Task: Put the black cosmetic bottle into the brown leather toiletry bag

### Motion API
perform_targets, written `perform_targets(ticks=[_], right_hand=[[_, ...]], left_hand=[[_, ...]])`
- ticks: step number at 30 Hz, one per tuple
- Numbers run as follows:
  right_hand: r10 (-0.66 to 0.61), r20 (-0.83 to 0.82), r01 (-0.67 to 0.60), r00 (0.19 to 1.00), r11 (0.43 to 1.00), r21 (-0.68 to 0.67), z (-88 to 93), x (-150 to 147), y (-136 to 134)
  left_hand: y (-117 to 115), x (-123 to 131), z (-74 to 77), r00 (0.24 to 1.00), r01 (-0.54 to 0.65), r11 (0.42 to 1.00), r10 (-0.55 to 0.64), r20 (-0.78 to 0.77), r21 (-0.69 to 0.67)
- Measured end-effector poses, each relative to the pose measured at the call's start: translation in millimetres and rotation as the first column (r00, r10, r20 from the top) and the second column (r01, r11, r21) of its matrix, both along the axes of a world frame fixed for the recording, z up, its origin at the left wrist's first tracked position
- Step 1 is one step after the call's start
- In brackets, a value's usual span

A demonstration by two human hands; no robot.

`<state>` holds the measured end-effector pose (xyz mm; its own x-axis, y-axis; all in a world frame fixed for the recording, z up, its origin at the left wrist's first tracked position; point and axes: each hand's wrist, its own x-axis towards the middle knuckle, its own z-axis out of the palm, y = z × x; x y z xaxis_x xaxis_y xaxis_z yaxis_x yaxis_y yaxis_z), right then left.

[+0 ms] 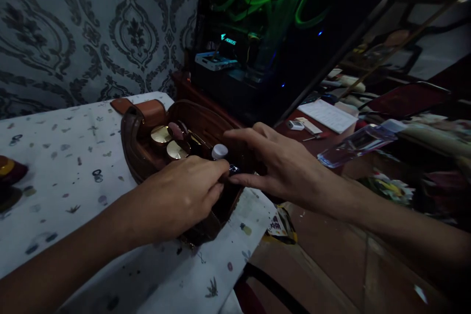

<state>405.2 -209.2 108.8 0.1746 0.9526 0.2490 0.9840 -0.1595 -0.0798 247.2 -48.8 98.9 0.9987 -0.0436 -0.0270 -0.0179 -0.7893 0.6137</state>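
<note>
A brown leather bag (130, 149) lies unzipped on the cloth-covered table. Inside it sit round containers with shiny gold lids (178, 149), a pinkish round item (175, 130) and something with a white cap (220, 151). My left hand (184, 196) reaches over the bag's near side with its fingers curled down and closed; whatever they grip is hidden. Opposite it, my right hand (274, 159) is at the bag's right side, thumb and forefinger stretched apart. A small dark shiny object (234, 170) shows between the two hands.
A computer case (235, 88) with green lighting stands behind the bag. To the right are a clear bottle (362, 143), papers (329, 114) and a small white box (295, 125). A dark round-topped object (13, 169) is at the table's left. Tiled floor (331, 265) lies below.
</note>
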Motion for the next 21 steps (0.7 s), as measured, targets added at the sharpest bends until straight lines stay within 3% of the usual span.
perform_targets(ticks=[9, 14, 21], right_hand=[[0.209, 0.058, -0.191, 0.976, 0.956, -0.222, 29.2, 3.3, 1.9], [0.248, 0.013, -0.245, 0.969, 0.964, -0.1, 19.9, 9.3, 7.6], [0.246, 0.03, -0.247, 0.969, 0.966, 0.081, 2.3, 10.4, 10.4]], left_hand=[[-0.4, 5.2, 11.9, 0.992, 0.053, 0.998, -0.051, 0.116, -0.014], [0.5, 14.3, 13.4, 0.987, 0.13, 0.991, -0.131, 0.097, 0.011], [-5.1, 26.5, 1.8, 0.998, 0.004, 0.982, -0.016, 0.059, 0.19]])
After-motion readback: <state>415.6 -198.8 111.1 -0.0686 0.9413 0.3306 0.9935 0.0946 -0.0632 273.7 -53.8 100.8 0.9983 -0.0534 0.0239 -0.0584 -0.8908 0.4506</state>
